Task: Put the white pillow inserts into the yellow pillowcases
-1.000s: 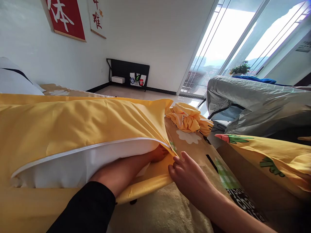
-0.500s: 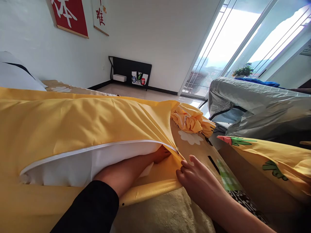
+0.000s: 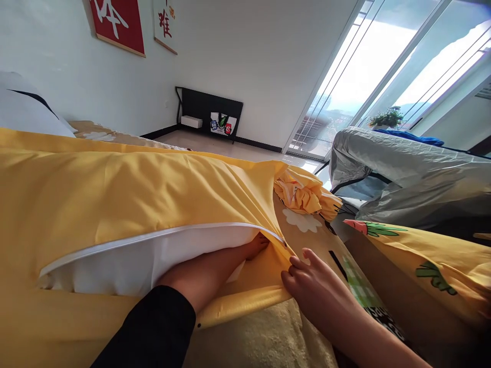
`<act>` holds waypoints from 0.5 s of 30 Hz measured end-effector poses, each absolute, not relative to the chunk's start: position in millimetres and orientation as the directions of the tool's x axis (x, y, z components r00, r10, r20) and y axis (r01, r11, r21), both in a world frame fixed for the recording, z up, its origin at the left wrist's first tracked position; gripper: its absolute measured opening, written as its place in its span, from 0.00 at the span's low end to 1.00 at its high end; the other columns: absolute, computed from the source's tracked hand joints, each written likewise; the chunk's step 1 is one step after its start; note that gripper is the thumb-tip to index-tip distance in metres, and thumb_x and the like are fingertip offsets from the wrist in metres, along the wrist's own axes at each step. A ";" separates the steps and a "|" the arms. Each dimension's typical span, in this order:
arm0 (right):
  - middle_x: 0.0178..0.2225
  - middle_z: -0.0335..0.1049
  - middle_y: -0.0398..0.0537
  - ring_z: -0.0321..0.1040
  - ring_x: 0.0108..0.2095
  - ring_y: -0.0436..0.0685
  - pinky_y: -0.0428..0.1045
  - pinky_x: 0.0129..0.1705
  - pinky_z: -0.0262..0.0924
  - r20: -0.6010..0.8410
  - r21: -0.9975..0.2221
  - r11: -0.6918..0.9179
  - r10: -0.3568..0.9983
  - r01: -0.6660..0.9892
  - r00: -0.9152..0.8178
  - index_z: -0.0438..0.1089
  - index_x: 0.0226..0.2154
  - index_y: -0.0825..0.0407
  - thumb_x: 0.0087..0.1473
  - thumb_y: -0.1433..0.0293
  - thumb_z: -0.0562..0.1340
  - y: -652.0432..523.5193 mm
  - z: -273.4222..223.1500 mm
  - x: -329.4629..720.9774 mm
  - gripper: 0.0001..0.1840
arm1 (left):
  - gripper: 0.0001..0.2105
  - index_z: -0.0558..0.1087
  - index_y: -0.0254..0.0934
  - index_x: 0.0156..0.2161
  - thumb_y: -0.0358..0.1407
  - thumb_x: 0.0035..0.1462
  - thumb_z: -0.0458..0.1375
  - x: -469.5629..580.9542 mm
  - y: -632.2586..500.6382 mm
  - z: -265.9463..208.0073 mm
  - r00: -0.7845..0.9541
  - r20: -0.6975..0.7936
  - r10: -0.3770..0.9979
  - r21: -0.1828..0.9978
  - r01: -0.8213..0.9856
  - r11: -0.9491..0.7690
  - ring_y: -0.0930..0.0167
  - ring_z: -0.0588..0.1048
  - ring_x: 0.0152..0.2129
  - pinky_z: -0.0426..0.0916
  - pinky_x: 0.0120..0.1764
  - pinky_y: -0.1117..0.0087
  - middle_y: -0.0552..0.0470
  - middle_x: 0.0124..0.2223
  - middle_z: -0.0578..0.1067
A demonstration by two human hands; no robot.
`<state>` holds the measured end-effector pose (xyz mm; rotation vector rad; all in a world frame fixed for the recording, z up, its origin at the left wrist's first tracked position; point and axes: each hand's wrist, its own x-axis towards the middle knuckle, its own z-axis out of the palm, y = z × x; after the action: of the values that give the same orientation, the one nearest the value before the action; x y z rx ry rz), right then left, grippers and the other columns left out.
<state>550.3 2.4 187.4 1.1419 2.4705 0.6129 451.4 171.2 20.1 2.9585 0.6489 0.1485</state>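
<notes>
Yellow cover (image 3: pixel 172 189) lies gaping across the bed (image 3: pixel 253 337); my right hand (image 3: pixel 309 278) pinches its corner, my left hand (image 3: pixel 259 247) sits inside, grip unclear to me. Crumpled cloth (image 3: pixel 303 197) crowds its right end; floor (image 3: pixel 215 145) shows beyond the bed's far edge.

Red scroll (image 3: pixel 119 26), printed bag (image 3: pixel 221 124), leafy plant (image 3: pixel 386 118)

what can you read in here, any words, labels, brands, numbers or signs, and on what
"难": red character on the white scroll; what stands above it is cut off.
Red scroll: large white character, cut off by the picture's edge, not surely readable.
Bed cover: white letters on a black patch, too blurred and cut off to read.
Bag: markings too small to read.
</notes>
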 end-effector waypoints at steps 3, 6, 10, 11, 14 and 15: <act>0.23 0.71 0.42 0.69 0.37 0.60 0.57 0.51 0.48 -0.116 0.512 0.586 0.772 0.629 -0.625 0.69 0.25 0.49 0.47 0.81 0.62 2.6 188.7 551.0 0.10 | 0.31 0.64 0.26 0.55 0.27 0.43 0.64 450.5 169.2 24.3 0.910 0.053 0.412 0.106 0.405 -0.908 0.58 0.61 0.60 0.52 0.63 0.57 0.36 0.61 0.65; 0.23 0.71 0.42 0.69 0.37 0.60 0.57 0.51 0.48 -0.103 0.503 0.584 0.773 0.638 -0.626 0.68 0.24 0.50 0.47 0.82 0.62 3.1 188.7 551.9 0.11 | 0.34 0.65 0.26 0.55 0.25 0.37 0.66 450.2 167.6 28.0 0.913 0.041 0.406 0.081 0.402 -0.912 0.57 0.62 0.59 0.53 0.62 0.57 0.35 0.61 0.65; 0.23 0.71 0.42 0.69 0.38 0.59 0.56 0.52 0.48 -0.083 0.483 0.574 0.782 0.661 -0.618 0.67 0.23 0.49 0.47 0.82 0.61 2.9 189.1 552.5 0.12 | 0.29 0.69 0.32 0.51 0.25 0.38 0.65 448.8 165.5 35.8 0.920 0.065 0.387 0.052 0.384 -0.922 0.57 0.64 0.57 0.54 0.61 0.54 0.40 0.60 0.68; 0.23 0.71 0.42 0.69 0.38 0.59 0.56 0.52 0.48 -0.077 0.485 0.574 0.779 0.659 -0.622 0.67 0.24 0.49 0.48 0.82 0.61 2.6 189.0 552.6 0.12 | 0.27 0.70 0.33 0.49 0.26 0.39 0.64 448.4 164.8 38.8 0.923 0.074 0.377 0.048 0.375 -0.926 0.57 0.65 0.57 0.55 0.60 0.55 0.41 0.59 0.69; 0.23 0.71 0.42 0.69 0.37 0.60 0.56 0.51 0.51 -0.048 0.523 0.578 0.754 0.627 -0.655 0.68 0.24 0.49 0.47 0.81 0.61 2.1 186.9 553.8 0.11 | 0.20 0.72 0.32 0.45 0.26 0.43 0.62 448.8 160.2 49.7 0.925 0.105 0.365 0.049 0.362 -0.931 0.59 0.68 0.53 0.57 0.58 0.58 0.41 0.54 0.73; 0.22 0.70 0.43 0.69 0.36 0.60 0.57 0.50 0.52 -0.022 0.540 0.580 0.735 0.610 -0.678 0.68 0.24 0.48 0.47 0.80 0.60 2.4 185.9 554.5 0.10 | 0.18 0.73 0.31 0.44 0.27 0.44 0.61 449.2 157.3 53.5 0.921 0.118 0.370 0.053 0.366 -0.929 0.60 0.69 0.52 0.58 0.58 0.60 0.40 0.51 0.74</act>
<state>554.5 2.4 185.9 1.1148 2.5680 0.7394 449.2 157.3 53.5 3.0505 0.5848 0.1964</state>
